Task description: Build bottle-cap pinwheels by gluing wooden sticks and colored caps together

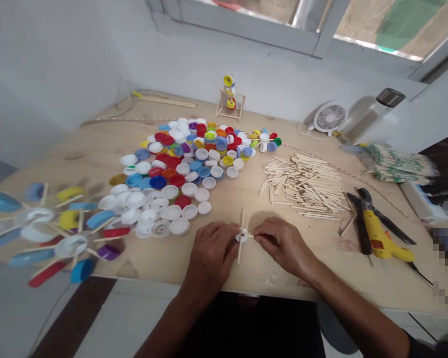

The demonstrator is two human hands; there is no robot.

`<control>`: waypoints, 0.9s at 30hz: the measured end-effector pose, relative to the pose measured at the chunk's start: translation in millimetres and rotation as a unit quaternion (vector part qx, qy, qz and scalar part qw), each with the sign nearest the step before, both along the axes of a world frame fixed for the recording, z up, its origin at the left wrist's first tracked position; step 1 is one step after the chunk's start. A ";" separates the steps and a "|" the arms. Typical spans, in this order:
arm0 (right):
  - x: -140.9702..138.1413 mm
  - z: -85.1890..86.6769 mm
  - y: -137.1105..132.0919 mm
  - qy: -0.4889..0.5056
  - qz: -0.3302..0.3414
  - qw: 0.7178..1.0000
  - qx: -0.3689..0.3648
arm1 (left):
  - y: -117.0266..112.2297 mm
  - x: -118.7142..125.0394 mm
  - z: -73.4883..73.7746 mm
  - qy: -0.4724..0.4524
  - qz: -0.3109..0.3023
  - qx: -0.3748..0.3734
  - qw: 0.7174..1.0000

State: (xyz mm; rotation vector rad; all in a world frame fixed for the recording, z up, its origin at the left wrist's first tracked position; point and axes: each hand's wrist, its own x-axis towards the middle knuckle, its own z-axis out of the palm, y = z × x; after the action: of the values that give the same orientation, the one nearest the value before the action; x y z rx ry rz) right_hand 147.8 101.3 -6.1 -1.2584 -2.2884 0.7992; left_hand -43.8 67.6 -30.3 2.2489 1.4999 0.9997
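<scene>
"What are the hands doing?"

"The left hand is curled in, thumb and fingertips nearly closed about the left edge of a small white cap. The right hand pinches the right end of a short stick between thumb and forefinger, its other fingers folded."

"And where's the cap?"

"Near the front edge of the table, between the two hands. A long stick lies across it, running near to far, and the short one meets it from the right."

"What could spoil it?"

"Crookedness, I'd say. If the right hand drifts near or far, the short stick would sit off square. If the left hand slackens, the cap could turn and take the long stick with it."

"Is anything glued?"

"I can't tell; the fingers cover too much. If glue there is soft, letting go too soon might let the short stick droop or slip."

"Any trouble nearby?"

"The glue gun lies to the right beside the pliers. If it's hot, which doesn't show, a careless reach could burn. Its cord might snag an elbow. And on the left, a wide sweep could knock the pile of caps."
</scene>
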 end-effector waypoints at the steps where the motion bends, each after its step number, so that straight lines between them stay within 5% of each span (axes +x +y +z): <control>1: 0.1 -0.7 -0.2 -0.001 0.000 1.000 0.004 | 0.1 -0.1 -0.1 -0.001 0.000 -0.001 1.000; 27: -2.7 3.0 2.6 -0.033 0.005 0.999 0.006 | -0.9 -0.3 1.3 -0.007 0.000 -0.021 1.000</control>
State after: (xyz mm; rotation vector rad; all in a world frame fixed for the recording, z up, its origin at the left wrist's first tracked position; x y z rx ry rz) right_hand 145.2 103.9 -3.1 -1.2883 -2.3498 0.7554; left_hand -44.2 66.7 -29.0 2.2081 1.4996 0.9725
